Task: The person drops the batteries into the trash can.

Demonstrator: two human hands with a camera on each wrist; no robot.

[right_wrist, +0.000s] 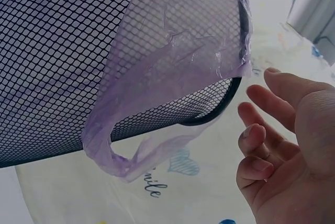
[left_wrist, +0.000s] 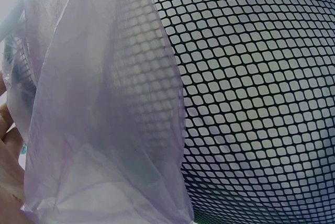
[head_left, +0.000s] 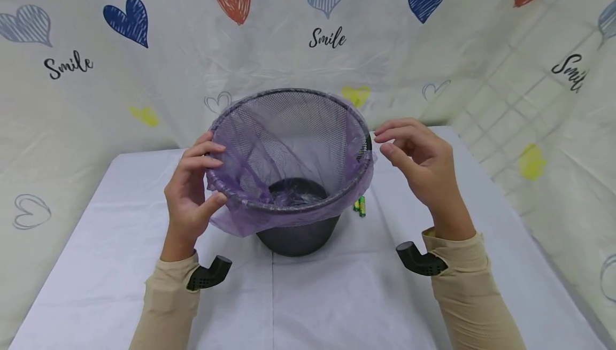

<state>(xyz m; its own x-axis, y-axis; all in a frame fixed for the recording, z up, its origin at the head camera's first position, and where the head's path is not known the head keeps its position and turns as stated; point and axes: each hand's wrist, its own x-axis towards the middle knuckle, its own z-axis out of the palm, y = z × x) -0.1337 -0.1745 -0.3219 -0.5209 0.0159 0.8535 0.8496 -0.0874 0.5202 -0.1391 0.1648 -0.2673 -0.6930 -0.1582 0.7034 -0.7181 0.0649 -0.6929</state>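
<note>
A black mesh wastebasket (head_left: 298,240) stands on the table with its wide mouth towards me. A thin purple trash bag (head_left: 284,222) lines it and folds over much of the rim. My left hand (head_left: 190,189) holds the rim's left side, fingertips over the edge and thumb at the front; the left wrist view shows the bag (left_wrist: 104,109) hanging loose outside the mesh (left_wrist: 256,88). My right hand (head_left: 418,157), fingers loosely bent and holding nothing, is just off the rim's right side. There, the bag (right_wrist: 152,85) hangs in a loop below a bare stretch of rim (right_wrist: 222,106).
Two green batteries (head_left: 362,207) lie on the white-covered table (head_left: 327,302), right of the wastebasket. A pale curtain (head_left: 279,45) printed with hearts and "Smile" hangs behind and along the sides.
</note>
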